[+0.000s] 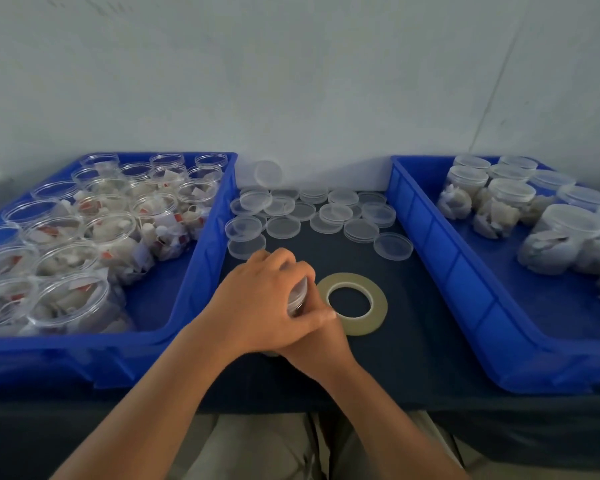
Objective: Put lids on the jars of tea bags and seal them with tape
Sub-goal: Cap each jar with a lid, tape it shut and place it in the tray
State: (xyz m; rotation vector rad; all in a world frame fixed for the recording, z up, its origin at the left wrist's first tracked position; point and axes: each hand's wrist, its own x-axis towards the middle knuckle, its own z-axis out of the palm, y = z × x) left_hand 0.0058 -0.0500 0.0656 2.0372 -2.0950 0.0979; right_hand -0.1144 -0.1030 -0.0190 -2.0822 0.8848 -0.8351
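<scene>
Currently L hand (264,299) grips jar (297,296) from above; R hand (321,344) beneath it, grip unclear; tape roll (357,303) just right.

A pale grey-white plastered wall (291,64) fills the upper half of the frame, evenly and softly lit, with faint smudges at the upper left. A thin dark diagonal line (492,91) crosses it at the upper right. Below, a table draped in dark navy cloth (413,341) spans the frame's width, its front edge falling into shadow.
</scene>
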